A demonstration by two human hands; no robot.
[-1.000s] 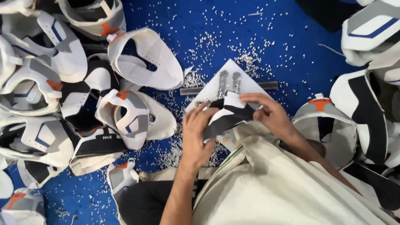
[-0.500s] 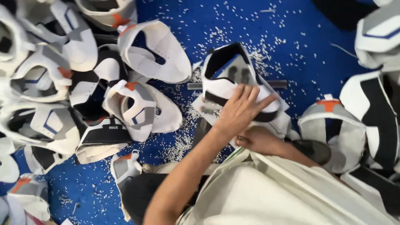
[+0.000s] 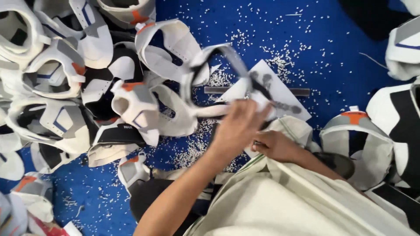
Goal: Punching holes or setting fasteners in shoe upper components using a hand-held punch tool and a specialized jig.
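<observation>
Head camera, looking straight down at a person seated over a blue surface (image 3: 341, 57) scattered with small white trimmings (image 3: 199, 142). The left hand (image 3: 238, 126) is raised near the middle of the view, its fingers closed around one edge of a shoe upper (image 3: 214, 78), a white, grey and black piece that is motion-blurred and lifted above the surface. The right hand (image 3: 275, 146) lies just below and to the right of the left, low against the lap, fingers curled on the edge of cream cloth (image 3: 306, 192); whether it grips the cloth or something beneath cannot be told. The upper reads as light and floppy: it arcs and droops as a loop from the grip, so it likely bends freely and weighs little, with no sign of being fragile or slippery. A firm pinch on a stitched rim, as the left hand has it, looks like the sensible place to hold it; gripped at a loose flap it would probably fold over. Its long axis runs roughly from the left hand up and to the left, toward the pile of finished uppers (image 3: 65, 78) heaped at the left side, with the open loop end pointing that way. Under the lifted piece lies a flat white board (image 3: 284, 94) crossed by a grey bar (image 3: 302, 92). More uppers (image 3: 358, 140) sit at the right.
</observation>
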